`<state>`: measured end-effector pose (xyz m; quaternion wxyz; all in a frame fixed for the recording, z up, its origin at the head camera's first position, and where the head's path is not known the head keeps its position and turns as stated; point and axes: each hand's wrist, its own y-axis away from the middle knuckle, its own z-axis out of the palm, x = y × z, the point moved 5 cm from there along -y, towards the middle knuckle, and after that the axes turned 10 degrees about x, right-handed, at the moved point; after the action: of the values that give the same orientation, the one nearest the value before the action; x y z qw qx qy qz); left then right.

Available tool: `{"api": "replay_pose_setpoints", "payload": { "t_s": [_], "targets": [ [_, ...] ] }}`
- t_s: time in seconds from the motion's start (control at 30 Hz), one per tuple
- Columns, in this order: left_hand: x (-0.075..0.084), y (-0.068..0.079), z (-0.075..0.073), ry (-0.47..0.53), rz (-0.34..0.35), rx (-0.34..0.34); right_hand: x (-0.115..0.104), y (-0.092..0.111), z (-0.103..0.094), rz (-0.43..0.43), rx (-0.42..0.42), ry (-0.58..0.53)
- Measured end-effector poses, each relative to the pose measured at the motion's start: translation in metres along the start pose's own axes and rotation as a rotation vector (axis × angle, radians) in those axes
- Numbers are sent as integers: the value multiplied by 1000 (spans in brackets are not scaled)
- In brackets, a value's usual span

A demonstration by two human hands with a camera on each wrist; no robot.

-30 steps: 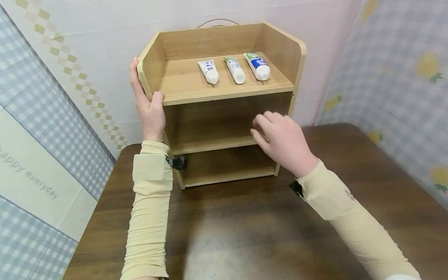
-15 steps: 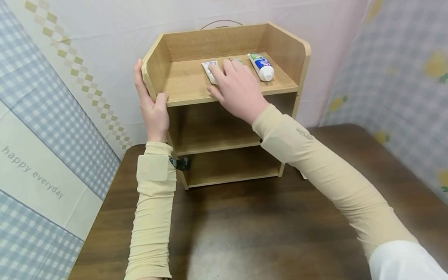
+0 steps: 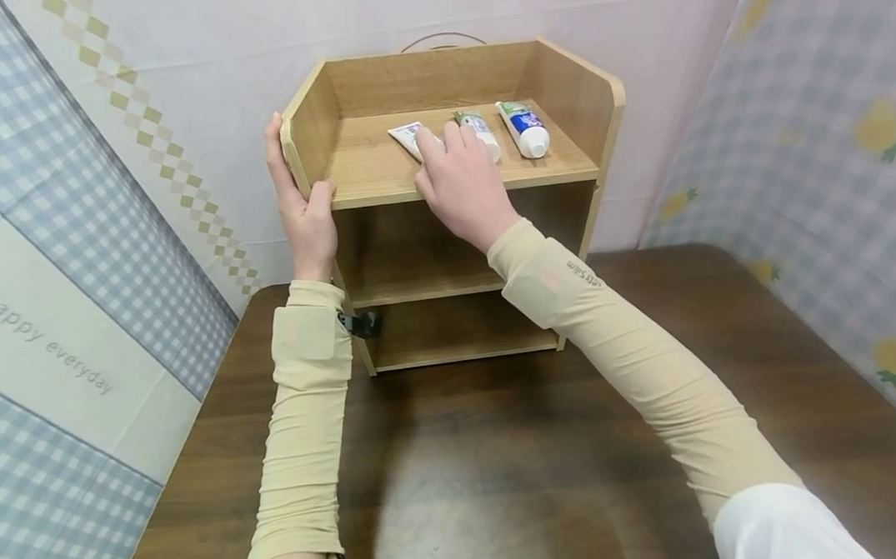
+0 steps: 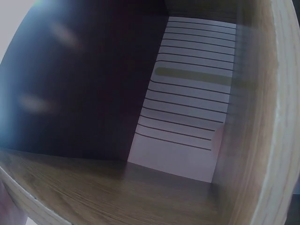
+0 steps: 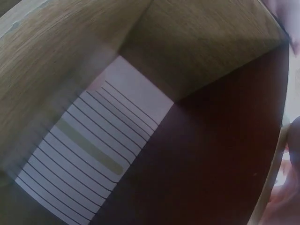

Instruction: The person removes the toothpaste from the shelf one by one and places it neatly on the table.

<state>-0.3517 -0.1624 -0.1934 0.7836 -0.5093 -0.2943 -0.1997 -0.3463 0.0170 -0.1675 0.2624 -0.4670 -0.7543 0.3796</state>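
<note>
A small wooden shelf unit [image 3: 452, 198] stands on the table. My left hand [image 3: 307, 223] grips its left side panel, thumb at the front edge of the top board. Three toothpaste tubes lie on the top board. The left tube [image 3: 405, 135], white with blue print, lies slanted; my right hand [image 3: 468, 191] pinches its near end between thumb and fingers, hiding the cap. The middle tube [image 3: 479, 128], white and green, is partly behind the fingers. To the right lies the blue, green and white tube [image 3: 524, 128], untouched. In the right wrist view, blurred fingers show at the right edge.
Side panels and a back board [image 3: 439, 80] wall in the top board. Two lower compartments [image 3: 457, 325] open to the front. Both wrist views look into a wooden compartment, with striped cloth [image 4: 187, 93] at its back. The brown table [image 3: 456, 463] extends in front.
My right hand has risen from before the middle compartment to the top board, then shifted onto the left tube, which has turned so its far end points left. My left hand stays put.
</note>
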Motion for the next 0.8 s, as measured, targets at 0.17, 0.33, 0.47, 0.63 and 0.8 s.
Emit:
{"api": "replay_pose_setpoints", "payload": {
  "t_s": [0.17, 0.33, 0.47, 0.63, 0.8],
  "targets": [
    [0, 0, 1, 3, -2, -3, -1, 2, -5, -17, 40, 35],
    [-1, -1, 1, 14, -2, -1, 0, 3, -7, -12, 59, 75],
    [-3, -1, 0, 6, -13, 0, -1, 6, -10, -23, 76, 105],
    [-3, 0, 2, 13, -25, -3, -9, 14, -18, -83, 166, 173],
    [-2, -1, 2, 23, -41, -3, -15, 21, -24, -103, 208, 215]
  ]
}}
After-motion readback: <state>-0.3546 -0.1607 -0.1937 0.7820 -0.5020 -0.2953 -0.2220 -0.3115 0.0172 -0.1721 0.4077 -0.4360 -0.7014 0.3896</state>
